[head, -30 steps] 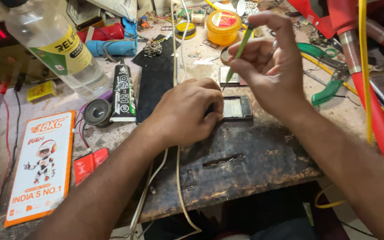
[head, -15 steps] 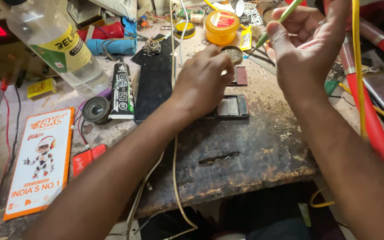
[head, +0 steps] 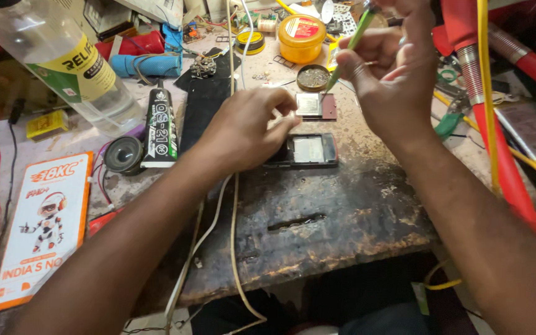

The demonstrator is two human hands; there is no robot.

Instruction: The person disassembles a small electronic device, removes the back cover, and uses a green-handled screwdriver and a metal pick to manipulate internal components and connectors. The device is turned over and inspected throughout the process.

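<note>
Pinched narrowly, the right hand (head: 392, 80) fingertips hold a slim green screwdriver (head: 346, 53); the left hand (head: 243, 133), fingers curled, steadies the small dark opened phone body (head: 308, 151), mid-workbench (head: 342, 211). It looks light, rigid and fragile, best gripped by its edges.

my left hand (head: 243, 127) rested on the phone frame (head: 308, 151), with the small board (head: 313, 105) just behind it. my right hand (head: 392, 74) held the tool (head: 348, 46) above the tin (head: 313, 77), further back. the bottle (head: 63, 62) lay far left, the glue tube (head: 159, 127) between.
</note>
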